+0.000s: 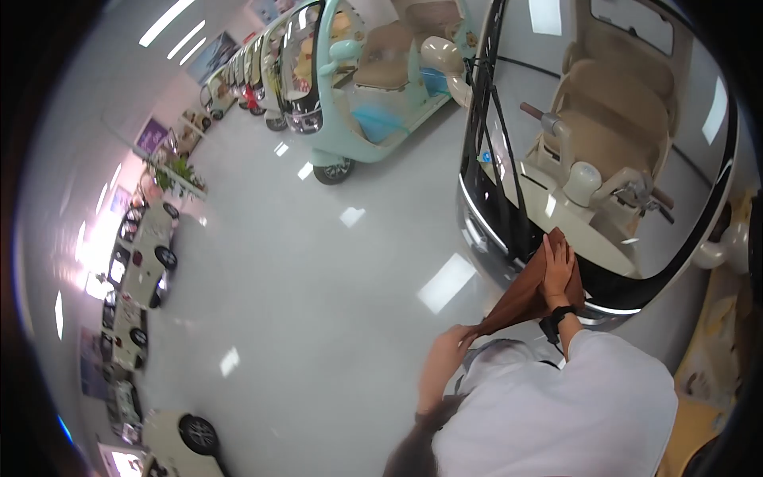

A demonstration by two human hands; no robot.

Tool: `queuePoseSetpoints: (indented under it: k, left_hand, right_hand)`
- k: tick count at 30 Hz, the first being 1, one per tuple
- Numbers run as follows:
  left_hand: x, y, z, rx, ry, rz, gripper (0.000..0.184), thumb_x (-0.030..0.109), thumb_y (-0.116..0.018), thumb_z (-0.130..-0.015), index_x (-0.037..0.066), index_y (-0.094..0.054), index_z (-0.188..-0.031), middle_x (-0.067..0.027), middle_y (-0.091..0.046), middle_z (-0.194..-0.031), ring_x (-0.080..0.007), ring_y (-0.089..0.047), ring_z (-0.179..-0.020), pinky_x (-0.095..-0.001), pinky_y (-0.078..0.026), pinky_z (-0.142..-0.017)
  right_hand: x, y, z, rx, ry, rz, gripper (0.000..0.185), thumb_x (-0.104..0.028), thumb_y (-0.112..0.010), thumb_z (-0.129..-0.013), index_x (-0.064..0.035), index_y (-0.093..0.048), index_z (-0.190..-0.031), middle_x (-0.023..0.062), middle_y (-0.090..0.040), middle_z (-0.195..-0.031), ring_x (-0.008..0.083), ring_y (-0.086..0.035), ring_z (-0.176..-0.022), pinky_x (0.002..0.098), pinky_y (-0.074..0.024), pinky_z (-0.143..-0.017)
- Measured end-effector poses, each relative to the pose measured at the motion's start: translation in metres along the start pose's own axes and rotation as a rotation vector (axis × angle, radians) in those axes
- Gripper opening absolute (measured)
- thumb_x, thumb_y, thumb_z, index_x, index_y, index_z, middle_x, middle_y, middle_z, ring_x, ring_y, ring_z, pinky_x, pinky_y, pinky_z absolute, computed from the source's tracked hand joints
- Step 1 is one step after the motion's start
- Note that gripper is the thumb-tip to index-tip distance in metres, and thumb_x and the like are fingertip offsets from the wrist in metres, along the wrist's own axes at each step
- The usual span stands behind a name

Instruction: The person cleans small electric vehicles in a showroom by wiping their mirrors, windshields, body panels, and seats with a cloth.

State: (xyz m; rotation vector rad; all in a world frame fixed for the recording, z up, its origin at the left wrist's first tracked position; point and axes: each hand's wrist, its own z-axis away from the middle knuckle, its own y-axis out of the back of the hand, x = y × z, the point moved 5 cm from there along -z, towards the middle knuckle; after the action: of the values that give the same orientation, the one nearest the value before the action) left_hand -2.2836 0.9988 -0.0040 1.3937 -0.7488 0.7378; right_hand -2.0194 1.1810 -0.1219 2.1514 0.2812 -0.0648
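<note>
Holding brown cloth (517, 300) against the windshield's black lower border (612, 280) with right hand (558, 270), fingers outstretched | clutching its lower corner in left hand (456, 339), fingers closed | possibly risking a snag by working near the wiper (512, 159)

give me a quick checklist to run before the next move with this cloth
1. Left hand gripping the cloth: ok, it pinches the lower end.
2. Right hand on the cloth: ok, fingers spread over the upper part, at the front of the trike.
3. Cloth spread flat: not ok, it is drawn out in folds between the hands.
4. Wiper clear of the cloth: cannot tell, they look close at the wiper's lower end.
5. Cloth's underside clean: cannot tell, hidden.
</note>
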Motion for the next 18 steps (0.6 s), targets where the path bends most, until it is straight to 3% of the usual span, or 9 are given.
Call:
queuePoseSetpoints:
  k: [6,11,14,18]
  left_hand:
    - [-0.054,0.039,-0.081,-0.106,-0.167,-0.057,0.016,0.011,-0.064,-0.094,-0.001,-0.067,-0.105,-0.0201,-0.067,-0.099,-0.0430,-0.062,-0.090,-0.0426,-0.050,-0.077]
    - [-0.033,0.051,-0.137,-0.294,-0.195,-0.076,0.017,0.014,-0.061,-0.096,0.000,-0.067,-0.102,-0.0200,-0.066,-0.097,-0.0433,-0.062,-0.090,-0.0470,-0.049,-0.077]
    - [-0.040,0.059,-0.168,-0.381,-0.262,-0.049,0.018,0.016,-0.060,-0.096,0.001,-0.067,-0.101,-0.0195,-0.065,-0.095,-0.0429,-0.062,-0.089,-0.0479,-0.049,-0.077]
    - [-0.071,0.075,-0.210,-0.505,-0.368,-0.011,0.017,0.017,-0.060,-0.096,0.001,-0.067,-0.099,-0.0189,-0.065,-0.093,-0.0423,-0.062,-0.087,-0.0472,-0.049,-0.076]
  right_hand:
    - [-0.011,-0.025,-0.001,0.040,-0.009,-0.002,0.064,-0.009,-0.055,-0.089,-0.0193,-0.046,-0.152,0.0217,-0.056,-0.136,0.0354,-0.044,-0.139,0.0520,-0.0266,-0.118]
    - [-0.015,-0.024,-0.005,0.066,-0.006,0.032,0.070,-0.006,-0.059,-0.084,-0.0175,-0.046,-0.152,0.0248,-0.059,-0.128,0.0387,-0.047,-0.135,0.0527,-0.0275,-0.117]
    - [-0.016,-0.027,-0.006,-0.013,-0.090,0.015,0.071,-0.007,-0.061,-0.082,-0.0169,-0.047,-0.151,0.0244,-0.059,-0.128,0.0403,-0.049,-0.132,0.0527,-0.0274,-0.117]
    - [-0.039,-0.015,-0.017,-0.100,-0.240,0.064,0.080,-0.003,-0.061,-0.079,-0.0134,-0.039,-0.155,0.0292,-0.050,-0.139,0.0452,-0.041,-0.136,0.0541,-0.0245,-0.118]
